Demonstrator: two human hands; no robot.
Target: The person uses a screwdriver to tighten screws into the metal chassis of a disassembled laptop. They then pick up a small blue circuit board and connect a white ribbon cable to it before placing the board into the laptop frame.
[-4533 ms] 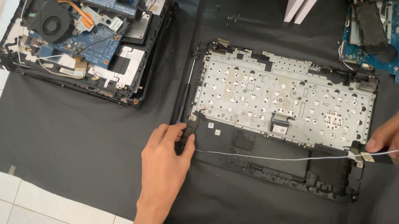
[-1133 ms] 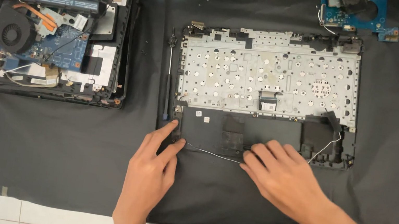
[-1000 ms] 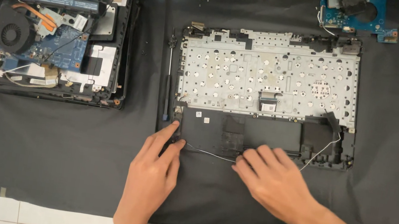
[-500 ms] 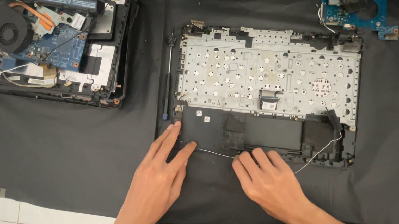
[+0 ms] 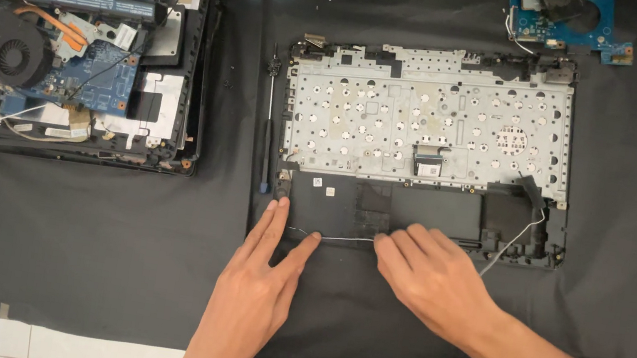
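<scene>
A matt black cloth mat (image 5: 113, 258) covers the tabletop. On it, the palmrest (image 5: 423, 211) is matt black plastic, backed above by a dull silver metal keyboard plate (image 5: 429, 111). Left of the palmrest, the chassis (image 5: 77, 50) shows glossy blue circuit board, copper pipe and a black plastic fan.

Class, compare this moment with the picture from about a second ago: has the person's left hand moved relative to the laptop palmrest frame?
Yes. The left hand has slid back toward the person: its fingertips now lie at the front-left edge of the palmrest frame, beside the thin wire.
</scene>
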